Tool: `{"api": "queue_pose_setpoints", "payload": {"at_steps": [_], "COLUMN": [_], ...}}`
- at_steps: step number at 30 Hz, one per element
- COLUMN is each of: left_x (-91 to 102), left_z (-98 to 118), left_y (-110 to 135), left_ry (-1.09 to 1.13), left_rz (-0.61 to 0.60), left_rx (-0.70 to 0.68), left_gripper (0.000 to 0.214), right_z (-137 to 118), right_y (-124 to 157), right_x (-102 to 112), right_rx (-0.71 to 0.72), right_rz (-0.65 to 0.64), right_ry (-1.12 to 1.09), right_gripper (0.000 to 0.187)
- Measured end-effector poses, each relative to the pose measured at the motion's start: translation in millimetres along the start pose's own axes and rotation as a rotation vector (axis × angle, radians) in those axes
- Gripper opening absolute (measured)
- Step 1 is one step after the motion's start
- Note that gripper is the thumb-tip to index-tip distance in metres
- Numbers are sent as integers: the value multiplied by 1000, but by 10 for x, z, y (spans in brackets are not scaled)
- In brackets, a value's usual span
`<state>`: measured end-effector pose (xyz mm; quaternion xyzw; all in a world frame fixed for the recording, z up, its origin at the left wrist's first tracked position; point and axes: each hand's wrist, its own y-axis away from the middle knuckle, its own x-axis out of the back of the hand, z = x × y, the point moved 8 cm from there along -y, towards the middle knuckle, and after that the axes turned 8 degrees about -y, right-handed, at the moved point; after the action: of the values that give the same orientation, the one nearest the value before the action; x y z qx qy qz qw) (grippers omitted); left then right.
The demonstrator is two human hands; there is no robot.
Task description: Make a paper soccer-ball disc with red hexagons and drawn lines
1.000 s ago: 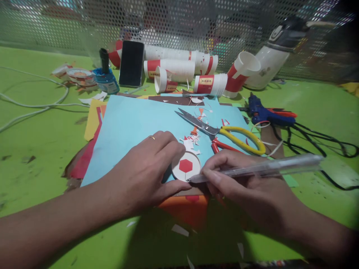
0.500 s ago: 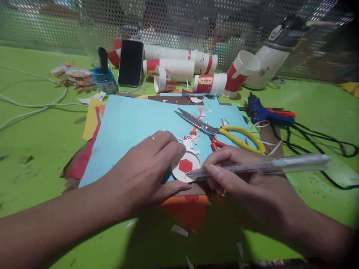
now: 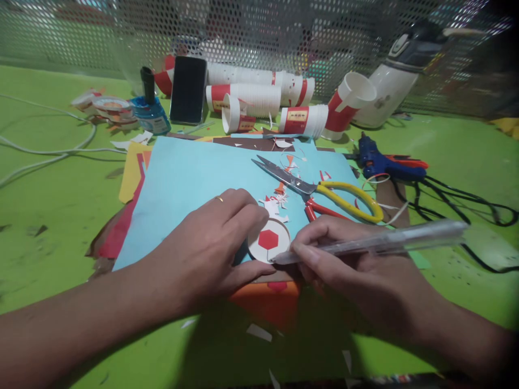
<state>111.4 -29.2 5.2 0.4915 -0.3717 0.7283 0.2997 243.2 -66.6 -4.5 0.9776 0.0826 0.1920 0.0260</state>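
A round white paper cup base point(image 3: 258, 256) with a raised rim lies near the front edge of light blue paper point(image 3: 194, 178). On its middle is a red paper hexagon point(image 3: 268, 239), and a short dark line runs from the hexagon down toward the rim. My left hand point(image 3: 227, 237) grips the disc by its left side, thumb below and fingers above. Pinched in my right hand point(image 3: 344, 259) is a clear-barrelled pen point(image 3: 389, 237), its tip touching the disc near the lower rim. Scissors point(image 3: 300, 186) with yellow and red handles lie just beyond my right hand.
Paper cups point(image 3: 243, 100) lie in stacks at the back, with a phone point(image 3: 188, 91) and a blue glue bottle point(image 3: 151, 114) to their left. At right are a blue glue gun point(image 3: 381, 162), its black cord, and a white flask point(image 3: 385, 92). Paper scraps point(image 3: 278, 202) litter the blue sheet.
The pen tip has moved down from just below the hexagon to near the disc's lower rim, leaving a line. My left hand and the disc stay in place.
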Motion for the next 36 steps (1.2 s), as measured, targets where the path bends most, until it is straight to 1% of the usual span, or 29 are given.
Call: {"api": "queue_pose_setpoints", "payload": {"at_steps": [6, 11, 14, 16, 18, 20, 22, 25, 28, 30, 33, 35, 36], "left_x": [9, 23, 15, 7, 2, -3, -7, -8, -15, -19, -22, -23, -26], "left_z": [14, 12, 3, 5, 15, 26, 33, 40, 44, 31, -30, -64, -72], "left_y": [13, 19, 16, 14, 12, 10, 5, -6, -17, -20, -18, -15, -13], "left_ry": [1, 14, 68, 111, 123, 106, 93, 99, 115, 120, 121, 148, 170], "left_rz": [13, 16, -13, -34, -53, -73, -93, -99, -86, -74, -80, -100, -116], "left_rx": [-16, -15, -5, -5, -14, -21, -16, 2, 6, 15, 76, 110, 116], "left_gripper": [37, 41, 41, 38, 36, 35, 37, 49, 66, 63, 45, 42, 42], "right_z": [17, 12, -31, -33, -14, -9, -22, -43, -60, -55, -53, -42, -31], "right_y": [8, 13, 11, 8, 5, 4, -3, -37, -54, -46, -11, 21, 36], "right_x": [-42, -20, 51, 123, 204, 272, 294, 206, 108, 89, 134, 190, 208], "right_rx": [-23, -43, -15, -7, 1, 28, 54, 52, 46, 42, 69, 72, 63], "right_rz": [-56, -42, 15, 82, 166, 238, 266, 197, 134, 135, 178, 219, 226], "right_ry": [-24, -75, -236, -384, -446, -383, -264, -164, -189, -222, -179, -164, -202], "right_gripper": [14, 14, 16, 17, 20, 22, 21, 19, 18, 19, 19, 18, 18]}}
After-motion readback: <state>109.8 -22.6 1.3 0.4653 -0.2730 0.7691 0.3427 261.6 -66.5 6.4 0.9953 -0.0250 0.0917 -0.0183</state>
